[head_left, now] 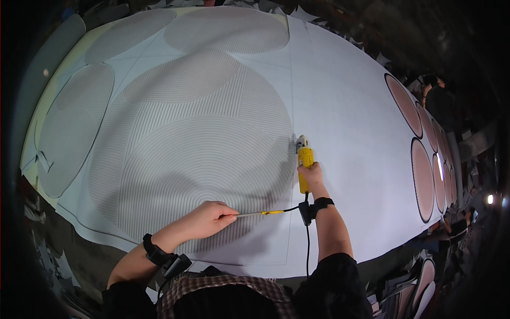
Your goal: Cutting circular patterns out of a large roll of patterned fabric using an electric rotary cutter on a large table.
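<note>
My right hand (312,174) is wrapped around the yellow body of a handheld electric cutter (305,154). Its metal head points away from me and rests at the right edge of a big ribbed oval pattern (212,154) on a pale sheet. From the cutter's rear end a black cord curves left into a yellow-wrapped stretch (272,212) and a grey length. My left hand (215,215) pinches that grey part of the cord above the ribbed pattern. What lies under the cutter head is hidden.
White sheet material (350,133) stretches to the right of the cutter. Pink ovals with dark rims (423,178) lie at its far right side. More grey ribbed ovals (77,130) are at the left and back. Offcuts (409,290) are piled beside the table; another person's hand (427,87) shows beyond it.
</note>
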`<action>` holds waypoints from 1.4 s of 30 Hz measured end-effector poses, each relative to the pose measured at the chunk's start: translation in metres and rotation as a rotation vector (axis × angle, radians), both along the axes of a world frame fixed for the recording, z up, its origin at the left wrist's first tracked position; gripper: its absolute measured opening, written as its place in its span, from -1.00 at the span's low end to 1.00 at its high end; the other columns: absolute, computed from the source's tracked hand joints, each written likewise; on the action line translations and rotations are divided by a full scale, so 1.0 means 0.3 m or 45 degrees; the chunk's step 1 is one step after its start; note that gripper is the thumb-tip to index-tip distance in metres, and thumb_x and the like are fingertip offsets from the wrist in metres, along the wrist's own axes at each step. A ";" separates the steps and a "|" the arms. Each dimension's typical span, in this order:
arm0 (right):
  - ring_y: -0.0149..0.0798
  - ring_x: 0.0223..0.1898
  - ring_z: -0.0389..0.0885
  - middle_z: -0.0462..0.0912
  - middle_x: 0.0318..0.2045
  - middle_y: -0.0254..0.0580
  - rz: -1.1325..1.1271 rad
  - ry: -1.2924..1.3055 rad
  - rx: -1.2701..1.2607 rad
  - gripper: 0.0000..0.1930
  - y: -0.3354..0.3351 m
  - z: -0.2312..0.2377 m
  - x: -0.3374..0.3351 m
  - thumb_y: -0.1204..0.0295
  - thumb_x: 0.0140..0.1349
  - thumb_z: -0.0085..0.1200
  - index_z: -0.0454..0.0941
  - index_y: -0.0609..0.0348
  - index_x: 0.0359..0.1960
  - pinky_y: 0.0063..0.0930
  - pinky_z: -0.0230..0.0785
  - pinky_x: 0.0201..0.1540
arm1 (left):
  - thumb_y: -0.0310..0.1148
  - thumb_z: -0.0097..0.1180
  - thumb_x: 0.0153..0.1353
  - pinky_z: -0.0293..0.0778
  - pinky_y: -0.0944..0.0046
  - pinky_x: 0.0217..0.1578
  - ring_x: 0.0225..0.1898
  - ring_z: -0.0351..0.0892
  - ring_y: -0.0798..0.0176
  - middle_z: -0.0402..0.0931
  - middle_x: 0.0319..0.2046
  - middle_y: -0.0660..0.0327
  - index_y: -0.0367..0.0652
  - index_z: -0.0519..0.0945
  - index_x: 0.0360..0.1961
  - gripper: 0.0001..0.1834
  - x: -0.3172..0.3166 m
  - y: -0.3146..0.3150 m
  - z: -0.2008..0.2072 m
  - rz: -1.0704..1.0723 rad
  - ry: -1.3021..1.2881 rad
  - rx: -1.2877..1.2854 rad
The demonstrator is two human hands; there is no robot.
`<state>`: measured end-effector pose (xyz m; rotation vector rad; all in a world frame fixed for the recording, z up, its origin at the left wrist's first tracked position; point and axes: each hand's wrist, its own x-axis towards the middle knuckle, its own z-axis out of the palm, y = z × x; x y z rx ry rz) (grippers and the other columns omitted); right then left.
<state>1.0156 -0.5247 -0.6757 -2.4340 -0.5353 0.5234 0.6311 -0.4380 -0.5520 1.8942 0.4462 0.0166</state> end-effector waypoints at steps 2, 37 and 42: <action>-0.16 -0.34 0.61 0.59 -0.35 0.00 0.034 0.009 -0.007 -0.47 -0.003 -0.007 0.006 0.30 -0.17 0.28 0.40 0.42 -0.20 -0.34 0.47 -0.30 | -0.35 0.05 0.22 0.40 0.31 -0.33 -0.37 0.48 0.24 0.53 -0.41 0.13 -0.28 0.57 -0.13 -0.74 -0.001 -0.023 -0.040 0.019 -0.020 -0.017; -0.05 -0.05 0.53 0.54 -0.10 0.11 0.806 -0.400 -0.352 -0.24 0.052 0.087 -0.014 0.33 -0.17 0.29 0.26 0.34 0.12 -0.36 0.36 0.03 | -0.46 -0.04 0.29 0.16 0.47 -0.63 -0.63 0.19 0.51 0.32 -0.62 0.35 -0.35 0.57 -0.15 -0.78 0.100 -0.403 -0.678 0.436 -0.414 -1.448; -0.08 -0.10 0.54 0.55 -0.15 0.09 0.915 -0.331 -0.244 -0.26 0.022 0.091 0.010 0.34 -0.16 0.25 0.25 0.36 0.11 -0.39 0.35 -0.01 | -0.46 -0.06 0.30 0.29 0.48 -0.56 -0.57 0.29 0.52 0.39 -0.55 0.35 -0.34 0.53 -0.06 -0.74 0.193 -0.558 -0.761 0.385 -0.418 -1.419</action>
